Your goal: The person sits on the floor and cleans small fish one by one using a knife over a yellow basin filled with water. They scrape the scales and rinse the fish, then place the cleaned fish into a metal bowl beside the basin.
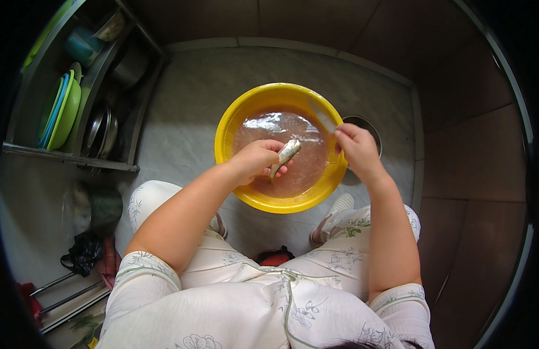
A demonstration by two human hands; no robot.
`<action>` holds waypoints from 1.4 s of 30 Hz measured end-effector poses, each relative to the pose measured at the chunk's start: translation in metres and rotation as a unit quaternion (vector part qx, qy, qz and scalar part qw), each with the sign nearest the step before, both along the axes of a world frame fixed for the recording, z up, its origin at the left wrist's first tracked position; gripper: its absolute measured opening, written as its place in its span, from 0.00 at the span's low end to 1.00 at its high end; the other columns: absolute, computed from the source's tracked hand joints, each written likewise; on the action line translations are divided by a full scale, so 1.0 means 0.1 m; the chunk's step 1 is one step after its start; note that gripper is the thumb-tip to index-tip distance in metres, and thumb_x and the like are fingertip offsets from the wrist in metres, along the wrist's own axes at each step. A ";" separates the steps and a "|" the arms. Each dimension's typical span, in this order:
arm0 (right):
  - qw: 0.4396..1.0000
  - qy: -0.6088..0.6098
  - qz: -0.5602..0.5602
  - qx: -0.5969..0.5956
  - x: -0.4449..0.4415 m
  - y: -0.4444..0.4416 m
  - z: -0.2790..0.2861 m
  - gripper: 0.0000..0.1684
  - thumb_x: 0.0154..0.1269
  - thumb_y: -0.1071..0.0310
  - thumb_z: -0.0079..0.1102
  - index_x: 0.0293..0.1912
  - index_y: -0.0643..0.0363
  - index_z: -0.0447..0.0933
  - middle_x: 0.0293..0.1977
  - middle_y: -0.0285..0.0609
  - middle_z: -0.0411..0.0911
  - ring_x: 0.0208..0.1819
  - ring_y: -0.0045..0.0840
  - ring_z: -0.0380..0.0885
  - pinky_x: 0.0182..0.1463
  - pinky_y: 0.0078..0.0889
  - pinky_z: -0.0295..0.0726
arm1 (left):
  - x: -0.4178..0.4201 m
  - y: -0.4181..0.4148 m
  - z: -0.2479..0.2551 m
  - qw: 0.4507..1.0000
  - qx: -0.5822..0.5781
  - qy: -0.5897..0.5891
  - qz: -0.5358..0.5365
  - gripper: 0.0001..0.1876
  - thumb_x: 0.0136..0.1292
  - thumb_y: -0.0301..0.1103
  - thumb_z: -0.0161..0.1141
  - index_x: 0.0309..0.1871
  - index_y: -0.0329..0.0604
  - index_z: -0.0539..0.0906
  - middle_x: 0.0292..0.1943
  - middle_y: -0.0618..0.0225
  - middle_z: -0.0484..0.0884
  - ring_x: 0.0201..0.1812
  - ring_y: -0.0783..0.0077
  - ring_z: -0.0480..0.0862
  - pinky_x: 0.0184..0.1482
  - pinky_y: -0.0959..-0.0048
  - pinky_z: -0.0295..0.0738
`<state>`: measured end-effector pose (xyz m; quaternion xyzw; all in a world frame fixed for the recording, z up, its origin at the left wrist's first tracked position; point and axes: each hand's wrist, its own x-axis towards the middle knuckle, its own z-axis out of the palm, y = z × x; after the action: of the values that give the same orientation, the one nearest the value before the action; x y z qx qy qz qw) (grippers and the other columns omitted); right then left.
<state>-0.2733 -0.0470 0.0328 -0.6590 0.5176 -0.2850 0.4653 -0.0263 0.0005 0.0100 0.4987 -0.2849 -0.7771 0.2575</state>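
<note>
A small silvery fish [288, 150] lies in my left hand [263, 159], gripped between thumb and fingers over a yellow plastic basin [283, 206]. One end of the fish points up and to the right. Reddish, cloudy water [302, 172] stands in the basin, with bright reflections across its surface. My right hand [356, 141] is at the basin's right rim, its fingers closed on a thin, pale, blade-like tool [324, 115]. That tool is blurred, and its handle is hidden in the hand.
Beside the basin on the right sits a round metal bowl [369, 124], partly behind my right hand. A metal shelf rack [71, 160] at the left holds green and blue plastic basins [65, 113] and metal pans [102, 133]. Brown tiled walls [470, 157] enclose the right side.
</note>
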 end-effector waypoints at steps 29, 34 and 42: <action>0.921 0.242 0.048 -0.302 0.33 0.41 0.17 0.03 0.56 0.69 0.57 0.30 0.52 0.79 0.27 0.40 0.81 0.29 0.40 0.81 0.31 0.43 0.79 | 0.21 0.02 -0.03 0.959 -0.013 0.227 0.171 0.19 0.67 0.16 0.48 0.59 0.38 0.76 0.40 0.69 0.77 0.33 0.82 0.73 0.31 0.84 0.69; 0.916 0.263 0.018 -0.301 0.32 0.36 0.16 0.04 0.56 0.69 0.57 0.31 0.50 0.80 0.26 0.40 0.81 0.28 0.40 0.81 0.31 0.42 0.79 | 0.17 0.05 -0.01 0.973 -0.037 0.165 0.157 0.21 0.66 0.15 0.48 0.62 0.37 0.75 0.38 0.70 0.76 0.32 0.82 0.73 0.31 0.84 0.71; 0.911 0.267 0.029 -0.314 0.37 0.43 0.18 0.03 0.57 0.68 0.57 0.28 0.51 0.78 0.24 0.40 0.80 0.26 0.39 0.81 0.29 0.42 0.79 | 0.08 0.09 -0.01 0.980 -0.072 0.044 0.178 0.25 0.67 0.16 0.50 0.68 0.37 0.72 0.35 0.73 0.76 0.29 0.84 0.72 0.32 0.84 0.71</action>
<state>-0.2368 -0.0041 0.0504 -0.8373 0.4872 -0.2327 0.0867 -0.0185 0.0091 0.0091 0.4866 -0.2352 -0.7175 0.4394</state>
